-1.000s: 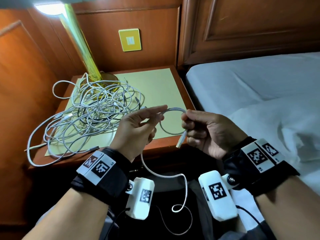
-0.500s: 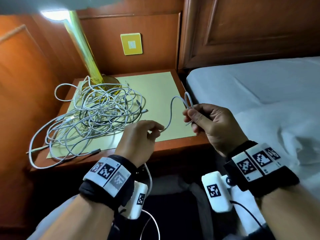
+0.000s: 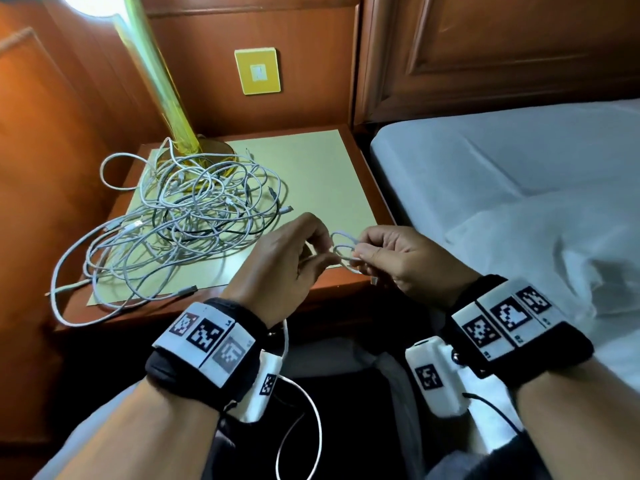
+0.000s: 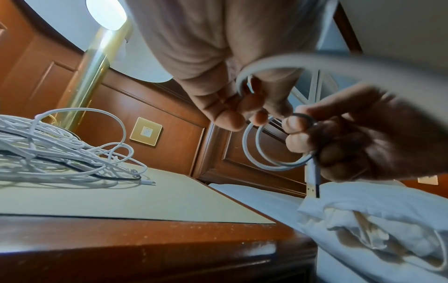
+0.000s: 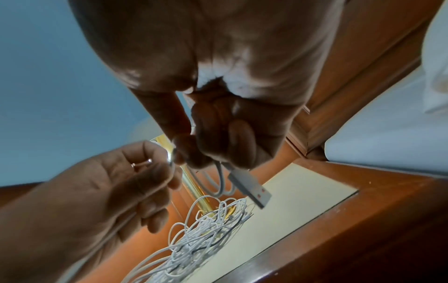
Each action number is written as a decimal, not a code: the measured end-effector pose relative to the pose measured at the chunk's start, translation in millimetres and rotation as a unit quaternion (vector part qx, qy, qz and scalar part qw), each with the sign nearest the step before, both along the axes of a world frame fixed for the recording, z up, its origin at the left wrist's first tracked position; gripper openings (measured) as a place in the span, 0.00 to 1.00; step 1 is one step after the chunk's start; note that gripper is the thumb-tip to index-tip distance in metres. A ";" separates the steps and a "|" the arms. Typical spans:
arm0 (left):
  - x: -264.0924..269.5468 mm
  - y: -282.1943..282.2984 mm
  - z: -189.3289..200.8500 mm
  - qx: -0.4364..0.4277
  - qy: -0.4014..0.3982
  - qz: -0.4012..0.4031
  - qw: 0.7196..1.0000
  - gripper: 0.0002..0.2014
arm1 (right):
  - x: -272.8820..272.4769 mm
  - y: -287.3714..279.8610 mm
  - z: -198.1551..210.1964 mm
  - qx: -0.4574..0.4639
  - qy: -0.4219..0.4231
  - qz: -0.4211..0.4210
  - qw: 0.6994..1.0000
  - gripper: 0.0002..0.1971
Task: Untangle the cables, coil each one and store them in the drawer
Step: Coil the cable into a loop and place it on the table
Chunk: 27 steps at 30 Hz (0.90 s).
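Right hand (image 3: 408, 261): fingers curled, thumb and forefinger pinching two small loops of a white cable (image 3: 343, 249) above the nightstand's (image 3: 332, 296) front right corner; likely acting as the fixed anchor for the coil.
Plug (image 5: 249, 188): a flat USB end pokes out below the right hand's fingers, pinned so the coil cannot unwind.
Left hand (image 3: 284, 265): fingertips pinched on the same cable just beside the loops, apparently feeding the next turn.
Slack: the cable's free length hangs below the left wrist, off the nightstand.
Tangle (image 3: 173, 226): remaining cables heaped on the nightstand's back left, against the lamp base (image 3: 204, 150), not yet sorted.
Drawer: not visible.
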<state>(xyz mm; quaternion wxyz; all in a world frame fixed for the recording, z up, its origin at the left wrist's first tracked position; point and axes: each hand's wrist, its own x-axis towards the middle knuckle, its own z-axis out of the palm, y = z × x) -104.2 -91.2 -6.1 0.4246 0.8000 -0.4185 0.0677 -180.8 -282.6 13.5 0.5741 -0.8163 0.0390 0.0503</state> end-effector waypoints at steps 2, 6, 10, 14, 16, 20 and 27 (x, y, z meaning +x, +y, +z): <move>2.6 1.6 -2.1 0.007 0.011 0.005 1.000 0.11 | -0.6 -0.9 4.0 0.045 0.009 0.002 0.999 0.12; 0.9 1.4 -2.6 0.011 0.063 0.022 0.998 0.20 | -1.6 3.1 8.7 0.170 0.028 -0.010 0.985 0.11; -7.8 0.1 1.8 0.029 0.107 0.021 0.994 0.33 | 1.1 7.9 8.2 0.242 0.033 -0.042 0.969 0.14; -5.9 -3.6 0.3 0.009 0.132 0.050 0.990 0.21 | -0.5 12.0 8.7 0.254 0.038 -0.041 0.965 0.13; -5.3 -5.2 -1.8 -0.031 0.126 0.051 0.990 0.14 | -1.4 14.7 7.0 0.255 0.043 -0.047 0.965 0.13; -6.0 -6.7 -2.1 -0.084 0.123 0.061 0.987 0.09 | -2.3 18.2 5.0 0.236 0.043 -0.049 0.970 0.11; -9.6 -9.8 1.9 -0.056 0.179 0.047 0.981 0.13 | -0.8 23.0 1.0 0.227 0.038 -0.095 0.968 0.15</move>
